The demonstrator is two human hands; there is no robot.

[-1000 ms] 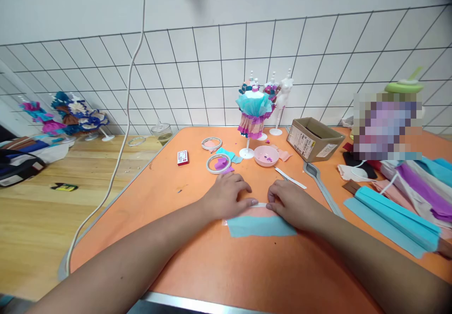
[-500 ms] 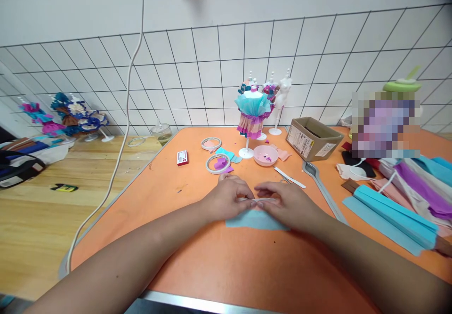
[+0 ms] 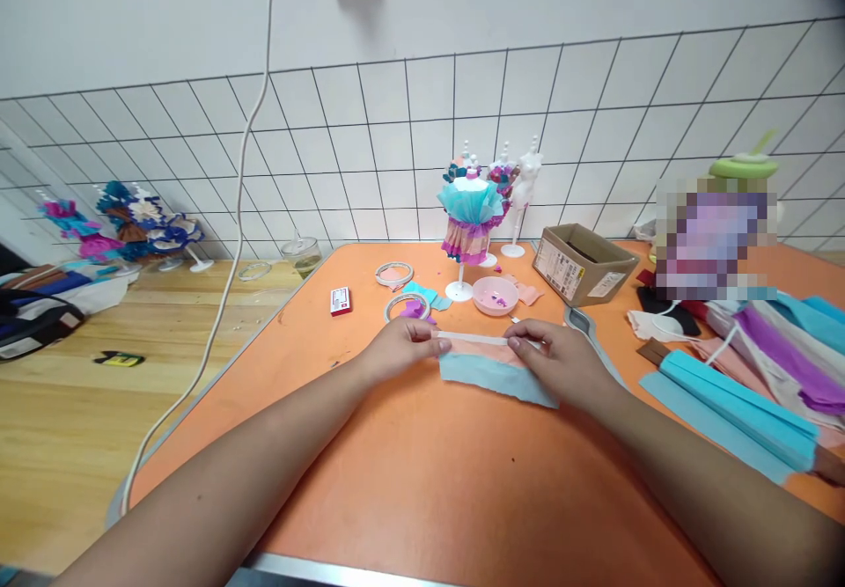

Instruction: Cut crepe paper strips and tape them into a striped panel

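Observation:
My left hand [image 3: 402, 347] pinches the left end of a strip of crepe paper [image 3: 498, 377] between thumb and fingers. At the strip's upper right edge, my right hand [image 3: 564, 360] grips it with thumb and forefinger. The paper is pale blue below and pink above, with a whitish band along its top edge. It is held spread between the two hands, tilted over the orange table [image 3: 422, 481]. Just beyond the hands stand a pink bowl [image 3: 495, 307] with purple bits and a small dress form [image 3: 471, 209] in a turquoise, purple and peach paper dress.
Two tape rolls lie beyond my left hand, near a small red-and-white box [image 3: 341, 301]. A cardboard box [image 3: 581, 275] stands back right. Folded crepe paper [image 3: 732, 402] lies at the right. A white cable [image 3: 241, 182] hangs at the left.
My hands were close together over the paper and have moved apart. The strip, earlier lower and mostly covered, is now raised and spread between them. The view has shifted slightly.

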